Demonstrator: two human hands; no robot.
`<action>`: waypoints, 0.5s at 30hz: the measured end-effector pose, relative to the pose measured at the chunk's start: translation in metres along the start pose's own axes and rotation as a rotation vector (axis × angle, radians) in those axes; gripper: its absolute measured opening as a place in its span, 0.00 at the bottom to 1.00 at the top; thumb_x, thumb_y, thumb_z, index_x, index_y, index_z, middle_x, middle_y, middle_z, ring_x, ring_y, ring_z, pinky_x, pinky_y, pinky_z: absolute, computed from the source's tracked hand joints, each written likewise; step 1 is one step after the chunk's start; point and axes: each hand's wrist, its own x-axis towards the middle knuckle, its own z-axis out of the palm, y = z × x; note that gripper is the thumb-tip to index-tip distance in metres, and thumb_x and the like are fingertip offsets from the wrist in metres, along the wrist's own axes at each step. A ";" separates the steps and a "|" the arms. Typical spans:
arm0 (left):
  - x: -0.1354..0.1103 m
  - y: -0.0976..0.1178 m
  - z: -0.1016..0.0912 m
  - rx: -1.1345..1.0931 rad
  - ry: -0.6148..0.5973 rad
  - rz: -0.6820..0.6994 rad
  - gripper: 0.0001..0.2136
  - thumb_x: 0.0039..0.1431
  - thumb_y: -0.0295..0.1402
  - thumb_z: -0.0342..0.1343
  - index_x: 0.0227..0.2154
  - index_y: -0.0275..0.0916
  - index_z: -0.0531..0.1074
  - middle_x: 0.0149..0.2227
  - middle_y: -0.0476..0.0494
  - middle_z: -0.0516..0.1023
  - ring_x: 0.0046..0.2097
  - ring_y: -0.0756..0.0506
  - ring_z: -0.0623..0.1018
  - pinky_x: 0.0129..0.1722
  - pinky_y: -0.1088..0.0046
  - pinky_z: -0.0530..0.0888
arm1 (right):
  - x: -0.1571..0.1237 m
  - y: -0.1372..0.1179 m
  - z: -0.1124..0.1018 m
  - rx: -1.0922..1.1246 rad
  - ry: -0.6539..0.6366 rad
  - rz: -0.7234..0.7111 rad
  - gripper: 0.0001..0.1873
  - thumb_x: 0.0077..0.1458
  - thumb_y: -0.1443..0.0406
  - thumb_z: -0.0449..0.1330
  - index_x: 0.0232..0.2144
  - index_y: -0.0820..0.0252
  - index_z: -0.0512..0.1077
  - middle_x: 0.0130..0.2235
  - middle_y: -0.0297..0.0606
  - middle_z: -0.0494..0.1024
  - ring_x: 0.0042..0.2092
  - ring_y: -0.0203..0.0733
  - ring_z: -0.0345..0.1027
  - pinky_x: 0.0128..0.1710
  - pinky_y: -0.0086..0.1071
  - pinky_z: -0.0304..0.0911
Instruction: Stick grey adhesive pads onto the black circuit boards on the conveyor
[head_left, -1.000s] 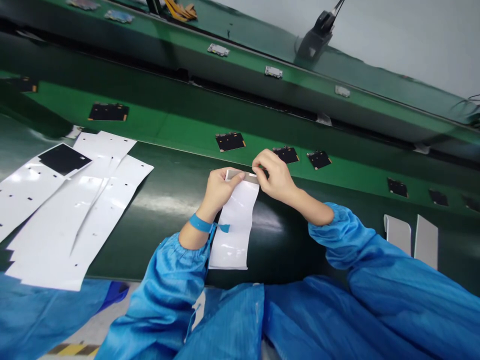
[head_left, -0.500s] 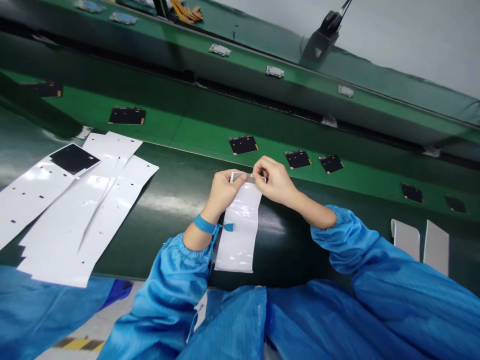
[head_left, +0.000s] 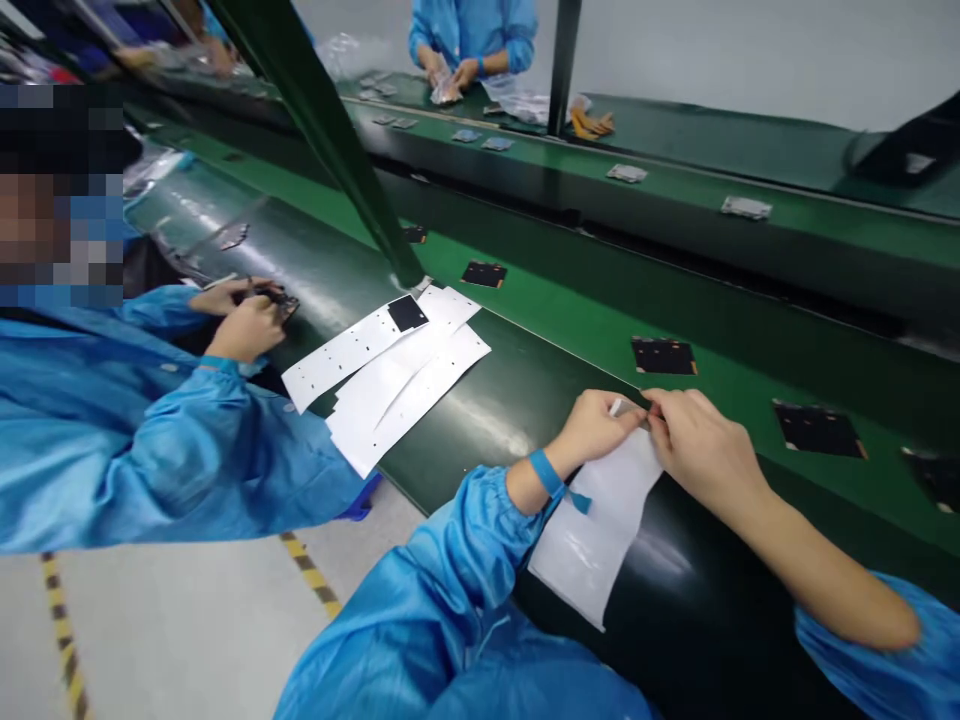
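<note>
A glossy white sheet (head_left: 600, 530), long and narrow with a greyish band along its far end, hangs over the dark green work surface. My left hand (head_left: 596, 430) is closed on the far left corner of this sheet, thumb on top. A blue wrist strap (head_left: 547, 473) circles my left wrist. At the same far end, my right hand (head_left: 701, 440) pinches the sheet's right corner, its fingertips close to my left thumb. Whether a small separate piece sits between those fingertips is hidden.
Overlapping white sheets (head_left: 409, 385) lie to the left, one bearing a black rectangle (head_left: 407, 314). Black flat parts (head_left: 664, 356) lie along the green belt (head_left: 555, 340). A slanted green post (head_left: 322, 140) rises behind the sheets. A co-worker's hands (head_left: 251, 315) hold a dark part at left; another person (head_left: 472, 45) works opposite.
My view has swung left, bringing the co-workers into sight. Both hands keep to the far end of the white sheet, fingertips still together.
</note>
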 end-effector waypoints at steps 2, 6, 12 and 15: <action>0.001 -0.005 0.001 0.015 0.003 -0.009 0.10 0.59 0.37 0.63 0.29 0.34 0.80 0.26 0.49 0.78 0.31 0.49 0.72 0.32 0.73 0.66 | -0.003 0.000 0.002 -0.006 -0.010 -0.006 0.14 0.68 0.73 0.55 0.54 0.60 0.71 0.38 0.40 0.80 0.41 0.47 0.76 0.30 0.36 0.62; 0.002 -0.007 0.002 0.019 0.016 -0.040 0.09 0.60 0.36 0.63 0.31 0.34 0.82 0.27 0.49 0.78 0.31 0.49 0.72 0.31 0.74 0.66 | 0.003 0.010 0.004 0.321 -0.091 0.242 0.21 0.62 0.70 0.57 0.57 0.56 0.69 0.35 0.36 0.78 0.31 0.43 0.71 0.30 0.36 0.65; -0.007 0.005 0.005 -0.027 -0.129 -0.007 0.09 0.61 0.36 0.64 0.34 0.34 0.83 0.30 0.47 0.80 0.33 0.49 0.75 0.34 0.74 0.69 | 0.075 0.049 0.022 0.879 -0.018 0.599 0.23 0.53 0.60 0.65 0.51 0.48 0.67 0.31 0.33 0.75 0.26 0.41 0.61 0.29 0.39 0.62; -0.013 0.010 0.004 -0.013 -0.294 0.057 0.08 0.61 0.35 0.65 0.34 0.35 0.83 0.31 0.46 0.82 0.34 0.48 0.76 0.36 0.74 0.71 | 0.132 0.056 0.049 1.023 -0.073 0.506 0.26 0.50 0.60 0.67 0.51 0.49 0.66 0.32 0.30 0.74 0.27 0.37 0.60 0.27 0.33 0.59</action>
